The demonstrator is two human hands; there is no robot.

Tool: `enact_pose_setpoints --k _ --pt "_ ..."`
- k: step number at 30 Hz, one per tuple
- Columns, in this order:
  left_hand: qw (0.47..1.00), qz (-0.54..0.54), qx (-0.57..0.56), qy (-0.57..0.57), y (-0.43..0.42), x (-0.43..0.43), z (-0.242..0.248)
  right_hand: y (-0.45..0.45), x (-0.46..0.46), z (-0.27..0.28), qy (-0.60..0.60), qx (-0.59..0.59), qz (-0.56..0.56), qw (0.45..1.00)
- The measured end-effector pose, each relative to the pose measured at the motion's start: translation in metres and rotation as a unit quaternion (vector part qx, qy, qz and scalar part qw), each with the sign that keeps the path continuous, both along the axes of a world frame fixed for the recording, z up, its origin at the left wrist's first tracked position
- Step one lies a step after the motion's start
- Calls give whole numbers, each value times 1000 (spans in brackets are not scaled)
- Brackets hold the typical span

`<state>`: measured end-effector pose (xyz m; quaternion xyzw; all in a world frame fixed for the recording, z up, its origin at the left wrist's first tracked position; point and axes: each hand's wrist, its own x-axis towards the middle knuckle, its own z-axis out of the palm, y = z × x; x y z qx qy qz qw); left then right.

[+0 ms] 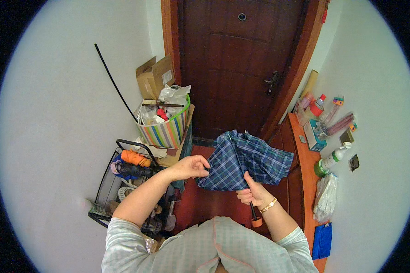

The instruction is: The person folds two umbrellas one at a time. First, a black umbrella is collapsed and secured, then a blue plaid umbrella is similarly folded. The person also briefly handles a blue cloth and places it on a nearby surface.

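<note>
A blue plaid umbrella (pixel 225 162), its canopy folded but loose, lies across the middle of the view in front of me. My right hand (pixel 256 194) is closed around its dark shaft and the canopy's lower edge, thumb on the fabric. Below that hand the shaft ends in an orange handle (pixel 256 222). My left hand (pixel 192 167) is at the canopy's left corner, fingers curled; whether the fingertips pinch the fabric cannot be told. The canopy's right part hangs in loose folds.
Ahead stands a dark wooden door (pixel 239 68). To the left are a striped basket (pixel 164 131) of bags, a cardboard box (pixel 153 78) and a black-framed rack (pixel 104 184). On the right, an orange-brown cabinet top (pixel 307 191) holds a spray bottle (pixel 331 158) and a blue cloth item (pixel 322 240).
</note>
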<state>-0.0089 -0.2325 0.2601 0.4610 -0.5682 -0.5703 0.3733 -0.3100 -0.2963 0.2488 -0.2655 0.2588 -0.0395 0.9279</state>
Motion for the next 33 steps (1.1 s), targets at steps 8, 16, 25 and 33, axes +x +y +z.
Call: enact_pose_setpoints --k 8,16,25,33 --pt "998 9 -58 24 -18 -11 11 0 -7 0 -1 -21 31 999" --pt "991 72 -98 -63 -6 -7 20 -1 -7 -9 69 1 -46 997" --pt "915 -363 -44 -172 6 -31 57 -3 -10 -19 64 22 74 995" --pt "991 -133 21 20 7 -29 56 12 1 -20 61 -2 62 996"
